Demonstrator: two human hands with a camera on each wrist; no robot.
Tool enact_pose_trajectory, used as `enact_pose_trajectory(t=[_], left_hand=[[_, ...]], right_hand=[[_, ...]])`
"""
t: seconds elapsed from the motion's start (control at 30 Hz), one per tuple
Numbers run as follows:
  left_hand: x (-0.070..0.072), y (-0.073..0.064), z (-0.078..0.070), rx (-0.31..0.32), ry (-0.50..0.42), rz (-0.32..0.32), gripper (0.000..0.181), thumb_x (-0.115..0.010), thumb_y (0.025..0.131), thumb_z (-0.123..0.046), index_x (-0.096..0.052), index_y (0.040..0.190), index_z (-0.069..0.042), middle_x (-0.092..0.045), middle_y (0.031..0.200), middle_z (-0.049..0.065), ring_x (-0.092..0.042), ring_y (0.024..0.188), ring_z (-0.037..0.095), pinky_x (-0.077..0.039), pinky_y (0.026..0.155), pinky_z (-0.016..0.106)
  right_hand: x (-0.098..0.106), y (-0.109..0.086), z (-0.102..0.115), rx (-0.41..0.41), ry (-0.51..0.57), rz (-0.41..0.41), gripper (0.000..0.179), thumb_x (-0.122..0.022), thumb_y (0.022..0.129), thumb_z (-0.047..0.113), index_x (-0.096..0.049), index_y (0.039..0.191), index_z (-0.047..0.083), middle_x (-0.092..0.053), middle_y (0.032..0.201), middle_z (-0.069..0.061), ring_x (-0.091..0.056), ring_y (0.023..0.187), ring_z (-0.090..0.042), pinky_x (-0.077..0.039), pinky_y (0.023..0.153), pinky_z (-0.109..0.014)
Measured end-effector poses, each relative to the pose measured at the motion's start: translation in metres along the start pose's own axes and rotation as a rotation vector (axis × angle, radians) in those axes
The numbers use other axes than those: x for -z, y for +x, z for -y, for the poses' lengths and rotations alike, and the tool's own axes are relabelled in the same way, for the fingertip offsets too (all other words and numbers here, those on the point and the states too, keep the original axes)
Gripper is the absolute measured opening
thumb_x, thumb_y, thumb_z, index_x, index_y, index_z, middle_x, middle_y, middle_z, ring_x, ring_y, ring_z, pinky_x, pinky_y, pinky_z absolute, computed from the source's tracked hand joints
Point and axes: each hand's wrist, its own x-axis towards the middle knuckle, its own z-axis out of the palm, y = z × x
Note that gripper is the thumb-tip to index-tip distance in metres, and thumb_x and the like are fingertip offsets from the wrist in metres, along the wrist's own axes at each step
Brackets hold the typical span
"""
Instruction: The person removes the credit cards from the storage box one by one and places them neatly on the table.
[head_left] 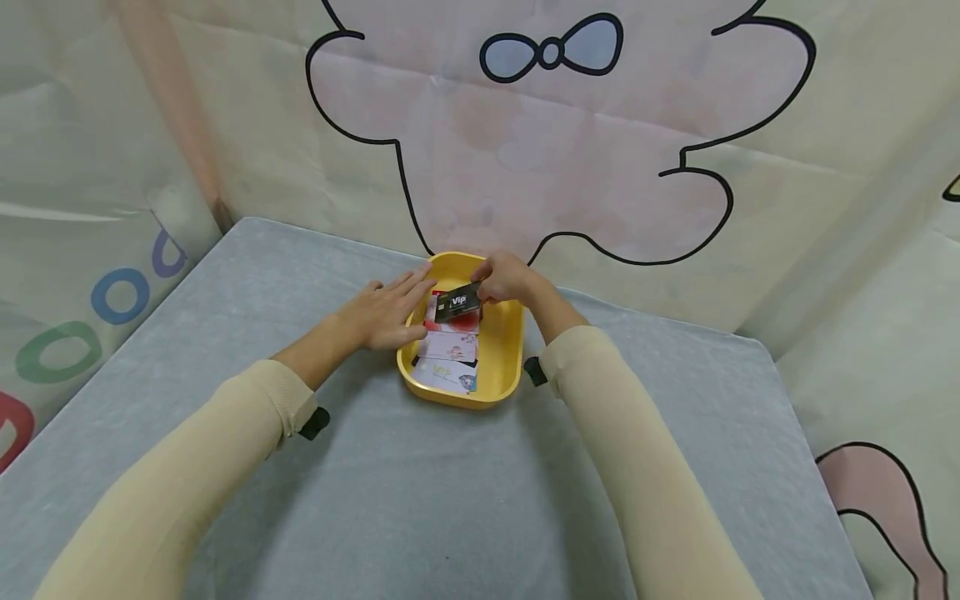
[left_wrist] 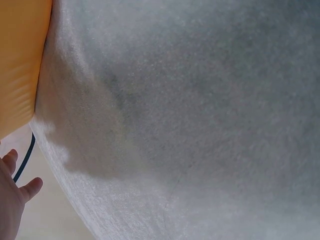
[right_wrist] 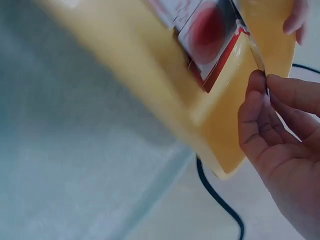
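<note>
A black card marked "Vip" (head_left: 458,302) is pinched at its right end between the thumb and fingers of my right hand (head_left: 504,277), over a yellow tray (head_left: 501,367). In the right wrist view the card shows nearly edge-on, with the right hand (right_wrist: 285,125) gripping it. Beneath it lies a red and white card (head_left: 459,324). Nearer to me in the tray are a pale card with pinkish marks (head_left: 450,345) and a white card (head_left: 442,376). My left hand (head_left: 386,310), fingers straight, rests at the tray's left rim.
A grey-blue cloth (head_left: 420,492) covers the table. Behind it hangs a cream sheet (head_left: 247,100) with cartoon drawings, close to the tray's far end. The table's right edge drops off beside another hanging sheet.
</note>
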Motion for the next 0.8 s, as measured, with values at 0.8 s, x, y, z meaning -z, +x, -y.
enact_pose_trajectory(t=[0.8], left_hand=[[0.002,-0.001,-0.003,-0.008,0.018,0.005,0.081,-0.047,0.095,-0.048,-0.017,0.16,-0.01,0.002,0.168,0.008,-0.012,0.151,0.036,-0.02,0.111,0.07]], right_hand=[[0.042,-0.058,-0.013,0.322,-0.152,-0.239,0.036,-0.059,0.094,0.0,-0.065,0.13,0.002,-0.068,0.114,-0.014,-0.063,0.096,-0.026,-0.057,0.082,-0.035]])
